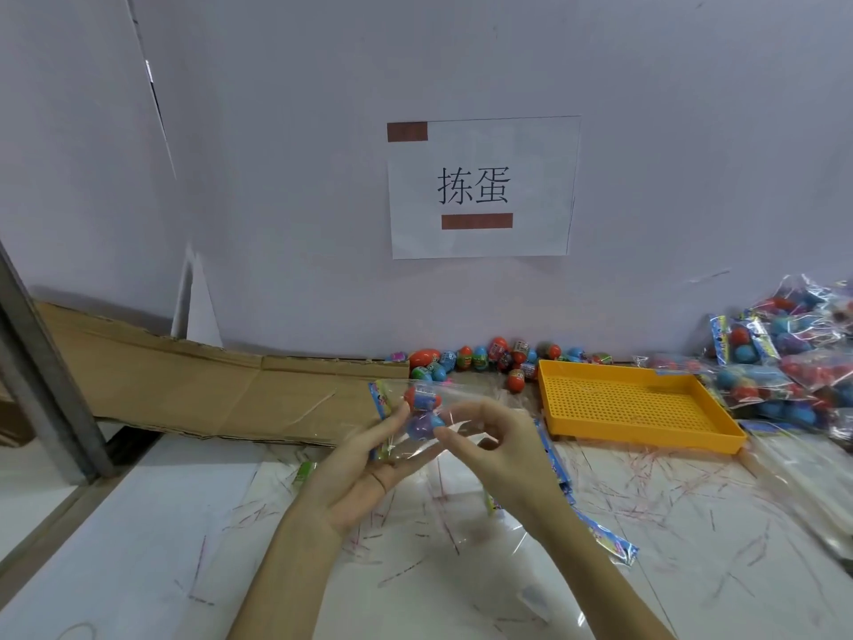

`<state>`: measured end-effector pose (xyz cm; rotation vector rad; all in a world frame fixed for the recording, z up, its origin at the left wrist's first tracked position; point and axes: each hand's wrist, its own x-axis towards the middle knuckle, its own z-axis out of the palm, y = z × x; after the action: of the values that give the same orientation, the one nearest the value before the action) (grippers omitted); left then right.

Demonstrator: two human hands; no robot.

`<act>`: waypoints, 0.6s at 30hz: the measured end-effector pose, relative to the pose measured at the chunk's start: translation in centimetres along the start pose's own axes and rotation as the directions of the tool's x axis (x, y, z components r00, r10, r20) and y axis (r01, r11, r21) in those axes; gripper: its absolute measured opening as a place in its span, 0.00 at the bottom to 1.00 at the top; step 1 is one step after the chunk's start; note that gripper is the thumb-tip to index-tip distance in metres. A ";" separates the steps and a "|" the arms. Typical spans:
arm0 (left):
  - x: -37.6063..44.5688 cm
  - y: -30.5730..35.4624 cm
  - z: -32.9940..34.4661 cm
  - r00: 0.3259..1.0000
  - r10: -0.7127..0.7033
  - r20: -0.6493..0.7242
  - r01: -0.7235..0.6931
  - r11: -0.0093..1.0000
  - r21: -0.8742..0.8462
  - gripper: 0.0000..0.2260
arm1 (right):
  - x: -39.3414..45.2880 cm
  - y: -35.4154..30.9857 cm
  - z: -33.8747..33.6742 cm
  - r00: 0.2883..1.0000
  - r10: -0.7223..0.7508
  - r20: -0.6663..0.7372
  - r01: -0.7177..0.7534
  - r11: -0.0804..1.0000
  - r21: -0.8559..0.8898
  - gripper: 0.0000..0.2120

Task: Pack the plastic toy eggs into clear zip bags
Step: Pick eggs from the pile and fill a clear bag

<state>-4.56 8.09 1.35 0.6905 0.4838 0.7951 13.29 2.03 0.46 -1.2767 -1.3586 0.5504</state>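
My left hand holds a clear zip bag from below, palm up, over the middle of the table. Inside the bag sit a red-topped toy egg and a blue-purple egg. My right hand pinches the bag's edge beside the blue-purple egg with thumb and forefinger. Several loose toy eggs lie in a row against the wall behind the hands.
An orange perforated tray stands at the right. Filled bags of eggs pile up at the far right. Empty clear bags with printed headers lie under my right forearm. Flattened cardboard lies at the left, against a white wall with a paper sign.
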 end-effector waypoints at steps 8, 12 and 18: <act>0.0 -0.3 0.3 0.998 -0.013 -0.068 0.006 0.996 -0.092 0.22 | -0.4 -0.3 0.4 0.997 -0.074 0.039 0.077 0.992 -0.096 0.05; 0.2 -0.5 0.8 0.996 0.008 -0.090 -0.015 0.996 -0.083 0.23 | -0.1 -0.3 0.5 0.994 -0.013 -0.107 0.015 1.000 0.020 0.09; 0.5 -0.9 0.5 0.996 0.030 -0.087 -0.036 0.997 -0.062 0.21 | -0.5 -0.4 0.8 0.996 -0.076 -0.037 0.076 0.997 -0.019 0.16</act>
<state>-3.52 7.82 0.95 0.6082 0.5237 0.8705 12.30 1.74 0.42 -1.2385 -1.3776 0.4608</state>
